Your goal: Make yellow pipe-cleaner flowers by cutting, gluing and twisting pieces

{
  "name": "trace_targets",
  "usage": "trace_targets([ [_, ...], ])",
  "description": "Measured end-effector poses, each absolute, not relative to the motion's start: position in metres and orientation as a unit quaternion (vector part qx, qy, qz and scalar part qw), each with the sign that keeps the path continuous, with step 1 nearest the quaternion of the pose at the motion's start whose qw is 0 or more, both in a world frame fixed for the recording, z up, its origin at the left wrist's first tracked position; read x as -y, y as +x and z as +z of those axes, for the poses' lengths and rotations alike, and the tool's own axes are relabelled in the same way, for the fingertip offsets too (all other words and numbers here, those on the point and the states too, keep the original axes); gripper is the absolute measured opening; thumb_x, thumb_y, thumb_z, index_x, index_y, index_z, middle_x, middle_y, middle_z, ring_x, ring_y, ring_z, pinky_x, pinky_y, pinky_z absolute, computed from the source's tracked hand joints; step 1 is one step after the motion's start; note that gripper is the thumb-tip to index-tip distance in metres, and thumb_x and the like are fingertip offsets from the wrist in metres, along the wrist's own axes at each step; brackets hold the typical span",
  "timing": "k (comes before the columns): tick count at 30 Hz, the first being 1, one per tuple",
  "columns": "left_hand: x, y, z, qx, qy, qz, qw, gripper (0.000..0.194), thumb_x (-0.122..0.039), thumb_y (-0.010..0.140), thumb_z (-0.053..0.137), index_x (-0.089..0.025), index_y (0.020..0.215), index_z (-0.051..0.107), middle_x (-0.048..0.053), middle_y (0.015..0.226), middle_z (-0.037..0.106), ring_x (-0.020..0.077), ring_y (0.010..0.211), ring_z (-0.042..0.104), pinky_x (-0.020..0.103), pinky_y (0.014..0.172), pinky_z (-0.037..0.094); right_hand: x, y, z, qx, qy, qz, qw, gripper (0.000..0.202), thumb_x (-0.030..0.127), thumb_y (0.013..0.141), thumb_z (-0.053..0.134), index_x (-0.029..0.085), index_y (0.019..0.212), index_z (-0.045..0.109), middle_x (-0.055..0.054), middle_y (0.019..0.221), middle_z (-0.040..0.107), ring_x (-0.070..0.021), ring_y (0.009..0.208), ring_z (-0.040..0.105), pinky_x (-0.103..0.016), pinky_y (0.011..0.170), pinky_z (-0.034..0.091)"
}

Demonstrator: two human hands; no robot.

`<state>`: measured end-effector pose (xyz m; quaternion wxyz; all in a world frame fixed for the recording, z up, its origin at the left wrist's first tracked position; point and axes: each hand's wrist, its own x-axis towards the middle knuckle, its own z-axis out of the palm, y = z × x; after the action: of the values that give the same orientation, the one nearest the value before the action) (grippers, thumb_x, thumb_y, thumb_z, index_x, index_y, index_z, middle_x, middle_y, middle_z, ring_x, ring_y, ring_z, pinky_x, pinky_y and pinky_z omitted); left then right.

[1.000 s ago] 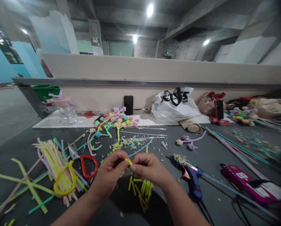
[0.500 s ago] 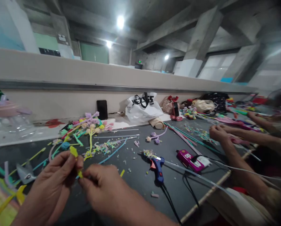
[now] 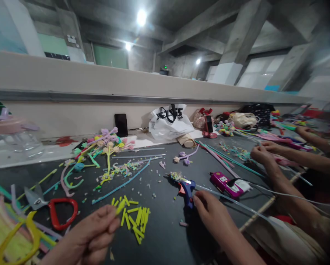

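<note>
My left hand [image 3: 94,233] is closed, pinching a small yellow fuzzy piece [image 3: 121,207] between thumb and fingertips. Just beyond it and to its right, a heap of short yellow-green stems [image 3: 140,217] lies on the dark table. My right hand [image 3: 213,215] is at the handle of a blue hot glue gun [image 3: 187,197], with its fingertips against or right beside the handle. Those fingers look loosely stretched rather than wrapped around it. Bits of coloured fuzz cling around the gun's nozzle.
Red-handled scissors [image 3: 61,213] and a yellow handle [image 3: 34,235] lie at left. Fuzzy flowers [image 3: 108,141] are piled behind. A purple device [image 3: 227,185] with a cable sits right of the gun. A co-worker's hands [image 3: 261,152] are further right. A white bag [image 3: 169,127] stands against the wall.
My right hand has left the yellow piece and moved right to the glue gun. My left hand keeps the piece and has shifted right and down, and the heap of yellow stems now shows.
</note>
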<state>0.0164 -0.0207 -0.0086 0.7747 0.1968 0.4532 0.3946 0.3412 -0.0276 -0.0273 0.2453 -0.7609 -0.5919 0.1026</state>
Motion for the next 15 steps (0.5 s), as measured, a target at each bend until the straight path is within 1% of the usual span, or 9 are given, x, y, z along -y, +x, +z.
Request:
trace_targets([
  [1,0.020,0.028,-0.009,-0.450,0.196,0.373,0.787,0.023,-0.027,0.061,0.073,-0.014,0.073,0.059,-0.001,0.064,0.051,-0.0013,0.039,0.025,0.011,0.034,0.017,0.022,0.349,-0.031,0.583,-0.781,0.100,0.203,0.028,0.038,0.080,0.041,0.016,0.088,0.058,-0.012,0.079,0.066,-0.0248,0.073,0.061,-0.032,0.066,0.041],
  [3,0.018,0.044,-0.011,-0.447,0.200,0.362,0.793,0.029,-0.029,0.055,0.077,-0.013,0.067,0.057,-0.003,0.061,0.048,-0.0020,0.040,0.022,0.011,0.035,0.014,0.013,0.353,-0.035,0.573,-0.801,0.097,0.146,0.035,0.043,0.081,0.039,0.013,0.088,0.057,-0.015,0.079,0.066,-0.0266,0.075,0.061,-0.033,0.064,0.040],
  [6,0.015,0.053,-0.021,-0.455,0.211,0.352,0.790,0.031,-0.031,0.055,0.077,-0.012,0.063,0.054,-0.006,0.055,0.042,-0.0021,0.040,0.017,0.011,0.036,0.012,0.004,0.347,-0.034,0.555,-0.819,0.101,0.102,0.045,0.053,0.079,0.038,0.013,0.084,0.057,-0.018,0.081,0.066,-0.0297,0.077,0.062,-0.034,0.062,0.038],
  [7,0.014,0.053,-0.025,-0.455,0.216,0.342,0.793,0.031,-0.033,0.057,0.076,-0.011,0.062,0.053,-0.007,0.053,0.039,-0.0020,0.039,0.015,0.011,0.036,0.012,0.001,0.344,-0.033,0.548,-0.822,0.111,0.104,0.046,0.055,0.077,0.039,0.013,0.082,0.058,-0.018,0.080,0.065,-0.0304,0.076,0.062,-0.034,0.062,0.037],
  [9,0.013,0.051,-0.035,-0.450,0.223,0.322,0.803,0.032,-0.036,0.060,0.073,-0.012,0.062,0.053,-0.008,0.050,0.036,-0.0020,0.039,0.012,0.011,0.036,0.011,-0.005,0.342,-0.030,0.537,-0.820,0.143,0.138,0.042,0.054,0.074,0.045,0.014,0.076,0.059,-0.018,0.078,0.065,-0.0306,0.077,0.061,-0.035,0.062,0.036],
  [12,0.012,0.050,-0.046,-0.428,0.235,0.282,0.826,0.033,-0.038,0.061,0.073,-0.013,0.060,0.050,-0.010,0.044,0.031,-0.0017,0.037,0.007,0.012,0.034,0.008,-0.012,0.344,-0.028,0.521,-0.807,0.196,0.198,0.026,0.041,0.068,0.056,0.016,0.063,0.057,-0.013,0.068,0.063,-0.0279,0.073,0.060,-0.033,0.061,0.037],
  [14,0.013,0.050,-0.050,-0.402,0.249,0.258,0.842,0.034,-0.039,0.062,0.071,-0.015,0.057,0.048,-0.010,0.040,0.029,-0.0012,0.034,0.007,0.013,0.033,0.007,-0.014,0.347,-0.026,0.502,-0.803,0.238,0.214,0.021,0.034,0.065,0.059,0.017,0.055,0.053,-0.008,0.058,0.058,-0.0246,0.066,0.059,-0.032,0.057,0.038],
  [15,0.014,0.051,-0.051,-0.389,0.257,0.251,0.848,0.034,-0.039,0.063,0.070,-0.015,0.056,0.047,-0.010,0.039,0.029,-0.0011,0.033,0.008,0.013,0.032,0.007,-0.014,0.348,-0.025,0.490,-0.799,0.266,0.224,0.021,0.033,0.065,0.059,0.017,0.054,0.052,-0.005,0.054,0.056,-0.0228,0.061,0.059,-0.031,0.055,0.039],
])
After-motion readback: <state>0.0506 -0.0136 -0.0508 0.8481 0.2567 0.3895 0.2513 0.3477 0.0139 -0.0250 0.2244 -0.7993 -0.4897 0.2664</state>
